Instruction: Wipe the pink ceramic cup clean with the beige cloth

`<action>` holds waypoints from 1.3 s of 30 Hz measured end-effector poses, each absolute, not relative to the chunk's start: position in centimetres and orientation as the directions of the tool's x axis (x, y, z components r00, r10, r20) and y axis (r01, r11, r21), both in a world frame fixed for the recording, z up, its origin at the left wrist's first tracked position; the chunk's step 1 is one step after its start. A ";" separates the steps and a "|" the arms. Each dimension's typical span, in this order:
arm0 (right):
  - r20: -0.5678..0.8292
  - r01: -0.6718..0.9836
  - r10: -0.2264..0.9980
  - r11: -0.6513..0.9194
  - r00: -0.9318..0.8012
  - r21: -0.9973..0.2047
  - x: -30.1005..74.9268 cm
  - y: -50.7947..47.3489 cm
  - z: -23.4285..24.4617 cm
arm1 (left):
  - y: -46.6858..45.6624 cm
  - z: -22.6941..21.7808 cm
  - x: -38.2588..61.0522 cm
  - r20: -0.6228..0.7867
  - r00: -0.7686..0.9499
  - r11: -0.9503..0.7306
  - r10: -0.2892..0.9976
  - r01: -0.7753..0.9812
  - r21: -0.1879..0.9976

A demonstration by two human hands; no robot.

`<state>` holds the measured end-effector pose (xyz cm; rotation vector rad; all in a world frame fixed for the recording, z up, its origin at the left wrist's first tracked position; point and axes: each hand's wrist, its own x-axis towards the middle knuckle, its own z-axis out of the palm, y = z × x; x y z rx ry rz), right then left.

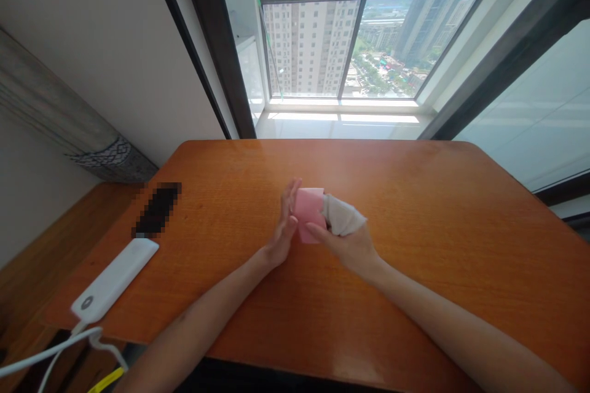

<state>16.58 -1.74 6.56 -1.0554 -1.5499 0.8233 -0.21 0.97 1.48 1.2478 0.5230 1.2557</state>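
Observation:
A small pink box-like block [310,212] sits near the middle of the wooden table, between my two hands. My left hand [282,230] rests along its left side, fingers stretched out flat and thumb near the front edge. On the other side, my right hand [348,249] is closed on a white cloth or tissue [343,215], which covers its fingers. The right thumb lies against the lower right part of the pink block. The cloth touches or nearly touches the block's right side. I cannot tell whether the block is lifted off the table.
The wooden table [437,258] spreads around both forearms. At its left edge lies a white power strip [115,279] with a white cable [50,350]. A pixelated dark object [158,209] lies just beyond it. Behind the table is a window [313,49]; a curtain [69,116] hangs left.

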 end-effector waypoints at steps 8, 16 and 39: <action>0.049 -0.204 0.999 0.050 0.010 -0.978 15.7 -1.8 7.1 | 1.3 0.2 -0.4 0.727 0.350 -0.776 0.590 0.000 0.630; 0.578 0.334 0.679 0.730 -0.453 -0.597 17.1 -2.5 6.0 | -0.7 2.6 0.3 0.240 0.327 -0.059 0.914 -0.480 0.875; 0.208 -0.074 0.969 0.200 -0.133 -0.977 16.1 -2.8 7.9 | 0.3 0.2 -0.2 0.580 0.236 -0.543 0.780 -0.206 0.814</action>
